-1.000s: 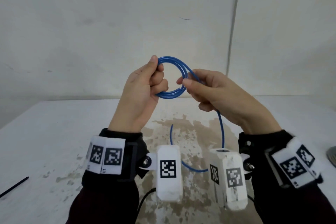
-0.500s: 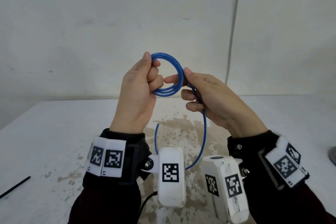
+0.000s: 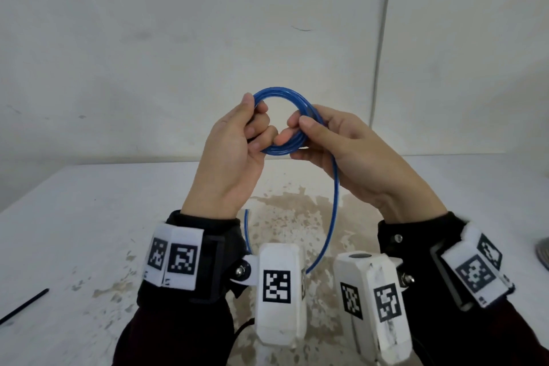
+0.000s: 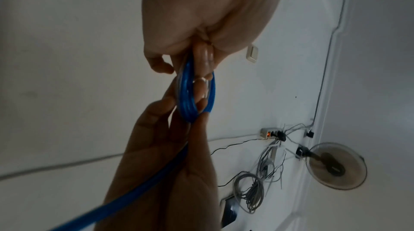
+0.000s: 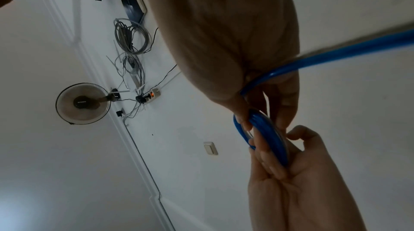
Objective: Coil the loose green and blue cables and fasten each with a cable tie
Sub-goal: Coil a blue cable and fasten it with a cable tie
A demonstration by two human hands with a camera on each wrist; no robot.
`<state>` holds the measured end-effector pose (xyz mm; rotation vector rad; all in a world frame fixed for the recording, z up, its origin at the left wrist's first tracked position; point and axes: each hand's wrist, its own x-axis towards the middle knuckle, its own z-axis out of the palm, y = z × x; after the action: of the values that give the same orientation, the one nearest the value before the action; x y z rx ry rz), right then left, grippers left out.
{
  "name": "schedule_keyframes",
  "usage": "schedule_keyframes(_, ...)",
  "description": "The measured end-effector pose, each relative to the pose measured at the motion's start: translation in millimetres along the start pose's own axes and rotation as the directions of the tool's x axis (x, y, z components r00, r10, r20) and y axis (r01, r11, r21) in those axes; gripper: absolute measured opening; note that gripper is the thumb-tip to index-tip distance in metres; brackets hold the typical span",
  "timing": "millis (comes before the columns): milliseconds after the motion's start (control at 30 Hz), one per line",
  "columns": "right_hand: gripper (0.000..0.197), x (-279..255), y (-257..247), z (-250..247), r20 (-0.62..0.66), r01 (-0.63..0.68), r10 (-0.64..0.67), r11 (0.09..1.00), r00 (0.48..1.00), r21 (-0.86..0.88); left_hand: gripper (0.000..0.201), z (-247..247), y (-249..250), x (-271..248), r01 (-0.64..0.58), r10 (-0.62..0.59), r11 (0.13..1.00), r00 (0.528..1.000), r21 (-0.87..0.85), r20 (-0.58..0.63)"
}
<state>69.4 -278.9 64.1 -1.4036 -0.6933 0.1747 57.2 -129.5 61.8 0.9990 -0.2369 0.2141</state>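
Coil of blue cable (image 3: 280, 122) held upright above the worktop (image 3: 74, 217), left hand (image 3: 234, 151) gripping its left arc, right hand (image 3: 344, 151) pinching its right arc; the loose tail hangs below the right hand, nearer it.

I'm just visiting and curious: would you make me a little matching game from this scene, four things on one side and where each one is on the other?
Things:
1. blue cable coil
2. loose cable tail
3. black cable tie
4. left hand

Places:
A. lying on the table at the far left
B. gripping the coil's left side
C. held up between both hands
D. hanging from the right hand towards the table

Pairs: 1-C, 2-D, 3-A, 4-B
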Motion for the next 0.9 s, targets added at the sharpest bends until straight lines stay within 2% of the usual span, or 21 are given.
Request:
schedule_keyframes(200, 0.035, 1, -2, 2, -0.084, -0.049, 0.065, 0.982, 0.994, 0.184, 0.027, -1, 2, -2, 0.137, -0.134, 0.990, 0.989, -0.040, 0.066)
schedule_keyframes(300, 0.033, 1, -3, 2, -0.111, -0.047, 0.061, 0.991, 0.992, 0.125, 0.025, 1, 3, -5, 0.176, -0.180, 0.984, 0.971, 0.041, 0.158)
schedule_keyframes(367, 0.033, 1, -3, 0, -0.094, -0.067, 0.075, 0.994, 0.993, 0.089, 0.030, 0, 4, -6, 0.162, -0.194, 0.975, 0.957, 0.154, 0.218)
schedule_keyframes(500, 0.037, -1, -4, -5, -0.063, -0.114, 0.115, 0.993, 0.991, 0.010, 0.032, -4, 6, -6, 0.018, -0.096, 0.933, 0.975, 0.359, 0.201)
schedule_keyframes(567, 0.038, -2, -4, -7, -0.039, -0.140, 0.142, 0.989, 0.989, 0.037, 0.031, -1, 5, -8, -0.050, -0.020, 0.910, 0.986, 0.412, 0.163)
schedule_keyframes(700, 0.037, -1, -3, -7, -0.003, -0.191, 0.194, 0.969, 0.981, 0.158, 0.032, 3, 1, -7, -0.087, 0.076, 0.934, 0.996, 0.345, 0.045)
schedule_keyframes(767, 0.036, 0, 0, -7, -0.003, -0.150, 0.153, 0.976, 0.988, 0.161, 0.034, 2, 0, -6, -0.051, 0.037, 0.948, 0.998, 0.315, 0.049)
schedule_keyframes(833, 0.035, 1, 1, -9, -0.015, -0.109, 0.113, 0.983, 0.994, 0.145, 0.034, 1, 4, -6, 0.040, -0.078, 0.954, 0.990, 0.297, 0.115)
schedule_keyframes(900, 0.035, 0, 1, -9, -0.001, -0.105, 0.105, 0.990, 0.994, 0.093, 0.033, -3, 8, -7, 0.111, -0.189, 0.930, 0.963, 0.350, 0.195)
